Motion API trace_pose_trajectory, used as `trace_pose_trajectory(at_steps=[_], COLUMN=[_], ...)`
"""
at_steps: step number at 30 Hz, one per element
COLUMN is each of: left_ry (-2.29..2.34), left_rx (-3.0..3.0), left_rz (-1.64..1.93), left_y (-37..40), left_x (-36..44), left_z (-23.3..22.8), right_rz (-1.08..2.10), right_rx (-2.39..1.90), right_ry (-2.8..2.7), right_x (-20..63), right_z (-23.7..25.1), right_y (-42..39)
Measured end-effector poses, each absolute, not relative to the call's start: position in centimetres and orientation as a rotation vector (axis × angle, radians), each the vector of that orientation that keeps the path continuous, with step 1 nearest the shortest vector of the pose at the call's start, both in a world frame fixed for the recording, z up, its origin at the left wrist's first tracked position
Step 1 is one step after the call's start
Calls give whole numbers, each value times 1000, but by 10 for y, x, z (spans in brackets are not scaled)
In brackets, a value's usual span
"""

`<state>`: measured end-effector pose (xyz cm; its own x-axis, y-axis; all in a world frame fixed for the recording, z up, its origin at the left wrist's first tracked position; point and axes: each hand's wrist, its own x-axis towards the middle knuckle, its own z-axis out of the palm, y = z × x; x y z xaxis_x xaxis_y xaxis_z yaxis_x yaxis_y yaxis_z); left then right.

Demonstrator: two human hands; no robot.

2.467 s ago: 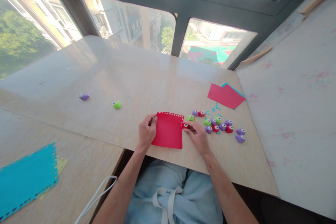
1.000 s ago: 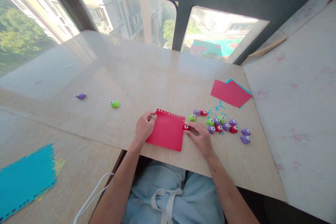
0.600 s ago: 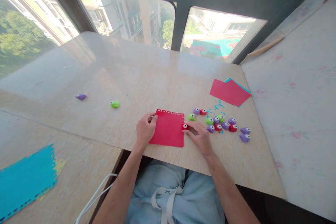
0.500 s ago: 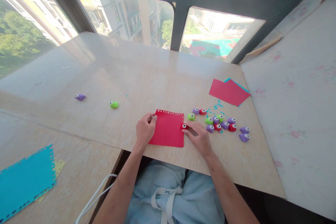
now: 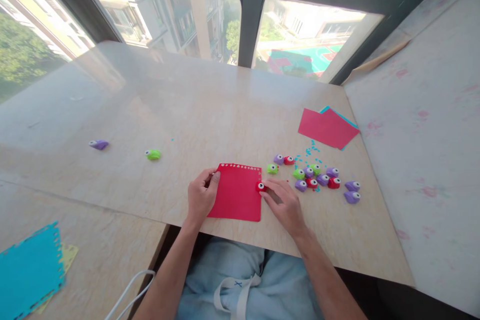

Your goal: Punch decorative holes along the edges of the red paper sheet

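A red paper square (image 5: 237,192) lies near the table's front edge, with a row of small punched holes along its far edge. My left hand (image 5: 200,195) pinches its left edge. My right hand (image 5: 285,205) holds a small red punch (image 5: 260,186) against the paper's right edge. To the right of it lies a cluster of several small punches (image 5: 315,176) in purple, green and red, with tiny blue paper bits (image 5: 309,150) scattered among them.
A red sheet over a blue one (image 5: 327,127) lies at the far right of the beige table (image 5: 210,110). A green punch (image 5: 153,154) and a purple punch (image 5: 98,144) sit apart at the left. A blue punched sheet (image 5: 28,270) lies on the lower table at the left.
The red punch in my right hand has shifted a little nearer along the paper's right edge. My left hand keeps its hold. The camera has tilted slightly.
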<state>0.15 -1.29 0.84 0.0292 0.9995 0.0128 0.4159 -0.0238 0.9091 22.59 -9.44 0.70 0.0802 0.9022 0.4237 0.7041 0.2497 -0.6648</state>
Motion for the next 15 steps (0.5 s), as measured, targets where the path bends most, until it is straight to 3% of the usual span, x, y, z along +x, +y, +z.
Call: trace_pose_trajectory(at_steps=[15], left_ry=[1631], left_rx=[1453], left_rz=[945], left_y=[-16], left_x=[3], left_z=[13], right_rz=[396], right_rx=[-1550], right_ry=[-1618], right_x=[222], right_z=[13], right_y=[-95])
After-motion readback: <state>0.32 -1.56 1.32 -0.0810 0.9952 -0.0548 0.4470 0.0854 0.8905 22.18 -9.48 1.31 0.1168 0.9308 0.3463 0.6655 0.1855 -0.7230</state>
